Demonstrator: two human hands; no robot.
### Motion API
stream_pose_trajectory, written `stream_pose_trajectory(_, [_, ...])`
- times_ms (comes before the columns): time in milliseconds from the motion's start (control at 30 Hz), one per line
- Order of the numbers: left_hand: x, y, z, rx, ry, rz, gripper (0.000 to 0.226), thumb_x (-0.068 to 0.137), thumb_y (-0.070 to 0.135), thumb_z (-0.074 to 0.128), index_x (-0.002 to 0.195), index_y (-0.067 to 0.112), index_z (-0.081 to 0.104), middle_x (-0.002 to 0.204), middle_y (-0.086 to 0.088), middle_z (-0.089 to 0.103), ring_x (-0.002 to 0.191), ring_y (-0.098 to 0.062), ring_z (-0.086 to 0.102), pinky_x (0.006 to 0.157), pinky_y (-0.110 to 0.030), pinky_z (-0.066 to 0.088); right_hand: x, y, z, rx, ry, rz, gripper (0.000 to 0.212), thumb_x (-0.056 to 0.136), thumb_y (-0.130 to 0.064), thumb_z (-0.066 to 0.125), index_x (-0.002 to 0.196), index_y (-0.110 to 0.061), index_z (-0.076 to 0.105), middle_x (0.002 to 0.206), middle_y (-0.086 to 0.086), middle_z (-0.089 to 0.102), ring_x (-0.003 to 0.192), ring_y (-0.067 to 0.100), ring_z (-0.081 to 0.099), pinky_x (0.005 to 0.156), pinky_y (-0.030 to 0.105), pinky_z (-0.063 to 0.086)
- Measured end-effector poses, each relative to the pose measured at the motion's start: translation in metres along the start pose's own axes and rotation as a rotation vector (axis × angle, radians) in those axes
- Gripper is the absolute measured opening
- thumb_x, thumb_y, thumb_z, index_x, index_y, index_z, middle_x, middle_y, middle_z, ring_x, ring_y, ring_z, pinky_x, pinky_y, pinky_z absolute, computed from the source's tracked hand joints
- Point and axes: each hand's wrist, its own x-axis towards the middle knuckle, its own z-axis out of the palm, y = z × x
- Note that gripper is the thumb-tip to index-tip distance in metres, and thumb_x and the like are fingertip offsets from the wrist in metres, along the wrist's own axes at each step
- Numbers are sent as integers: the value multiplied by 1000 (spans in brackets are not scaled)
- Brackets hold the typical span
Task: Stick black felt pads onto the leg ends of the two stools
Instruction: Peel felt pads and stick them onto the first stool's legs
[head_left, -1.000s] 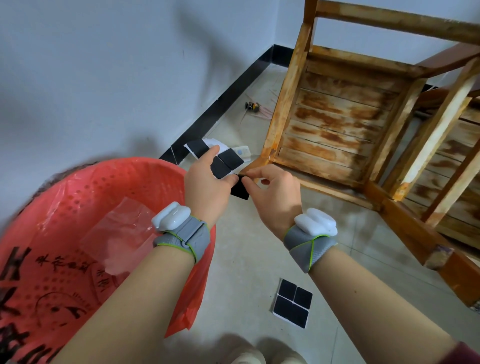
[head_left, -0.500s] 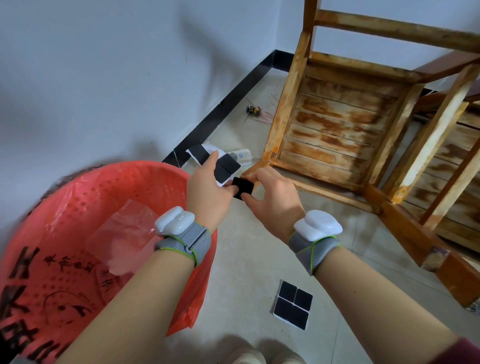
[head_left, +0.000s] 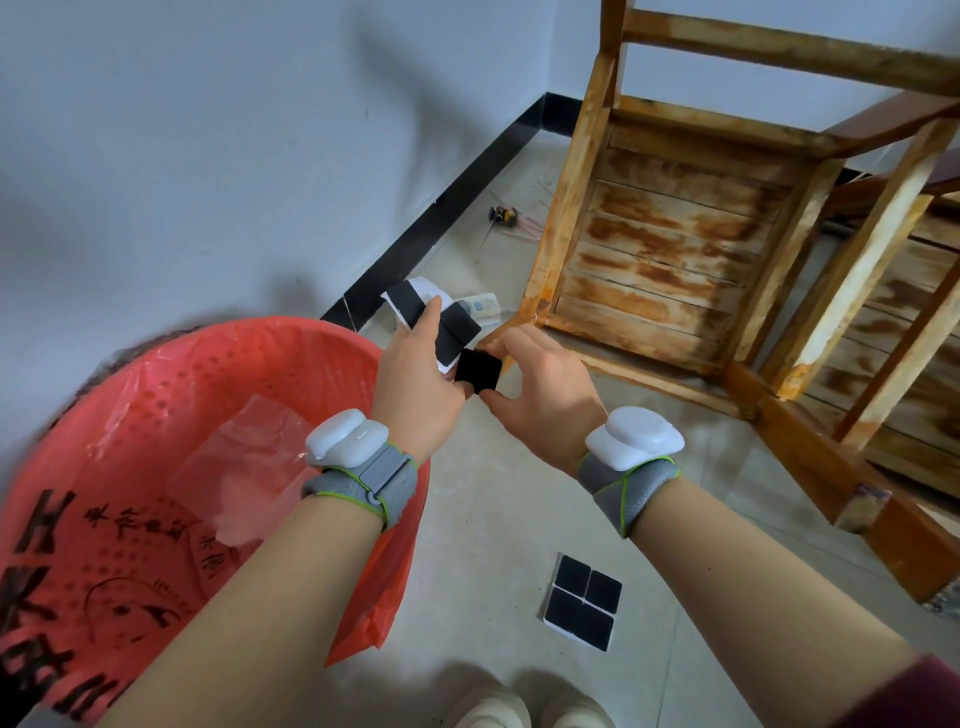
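Note:
My left hand (head_left: 415, 379) holds a white backing sheet (head_left: 441, 322) that carries black felt pads. One square black pad (head_left: 479, 370) sits between my two hands, pinched by the thumb and fingers of my right hand (head_left: 545, 395). A wooden stool (head_left: 675, 228) lies on its side just beyond my hands, its slatted underside facing me. A second wooden stool (head_left: 883, 322) lies tipped against it on the right; one of its leg ends (head_left: 862, 514) points toward me. Another sheet of black pads (head_left: 584, 600) rests on the floor between my forearms.
A red perforated basket (head_left: 156, 467) lined with red plastic stands at my left and holds a clear plastic wrapper (head_left: 244, 467). A white wall with black skirting (head_left: 441, 218) runs along the left. Small debris (head_left: 504, 214) and a small white object (head_left: 480, 306) lie by the skirting.
The black pad has come off the sheet and now sits clear of it in my right hand's pinch. Both hands have drifted slightly up and apart.

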Motion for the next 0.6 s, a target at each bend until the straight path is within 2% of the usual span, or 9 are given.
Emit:
stream_pose_trajectory(200, [-1,1,0,6,16,2,84,73,-1,75,145,11,35,135,-17,49,126,-30,46,91,-15,29,4,-2,-6,16,-38,15,24,76,-9,70,98,-8,61,100,6,62,88,26,56,73,35,46])
stream_pose_trajectory(300, [-2,1,-1,-3,16,-4,83,73,-2,74,146,11,34,134,-18,49,125,-31,47,84,-8,26,8,-1,-10,23,-60,40,21,77,-10,69,97,-9,64,100,5,64,90,25,58,78,37,47])
stream_pose_trajectory(500, [-2,3,0,-28,60,-3,75,75,-6,68,142,11,40,118,-14,55,112,-29,53,75,-8,26,5,-3,-6,44,-8,51,14,79,-7,65,93,-8,64,97,6,64,87,27,58,76,37,47])
stream_pose_trajectory(600, [-3,5,-3,-74,54,-33,76,74,-3,68,143,13,40,126,-13,55,113,-29,54,77,-9,31,1,-2,-6,49,-32,64,20,83,-11,64,103,-9,65,104,5,64,93,26,59,79,37,47])
